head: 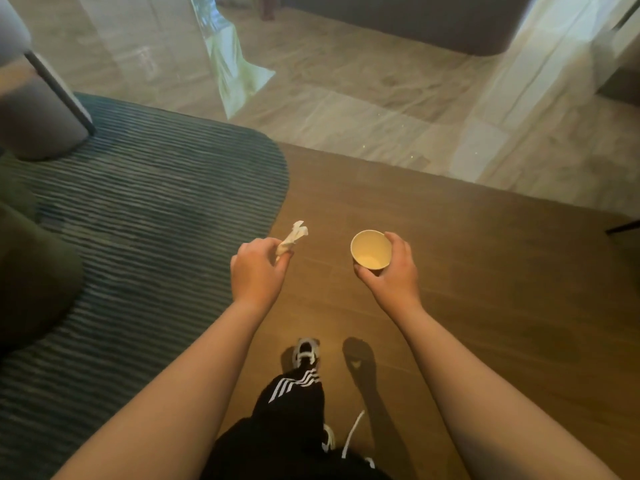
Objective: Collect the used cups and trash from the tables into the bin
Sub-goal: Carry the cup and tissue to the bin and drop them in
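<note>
My left hand (pixel 258 270) pinches a crumpled white tissue (pixel 292 239), whose twisted end sticks up past my fingers. My right hand (pixel 391 271) is wrapped around a paper cup (pixel 370 249), held upright, its pale inside showing and looking empty. Both hands are held out in front of me above a brown wooden floor. No bin and no table top show in this view.
A dark striped rug (pixel 156 209) with a rounded edge covers the floor on the left. A grey seat with a dark leg (pixel 45 98) stands at the far left, a dark green cushion (pixel 31 271) below it. Pale marble floor (pixel 363 109) lies ahead. My shoe (pixel 305 351) steps forward.
</note>
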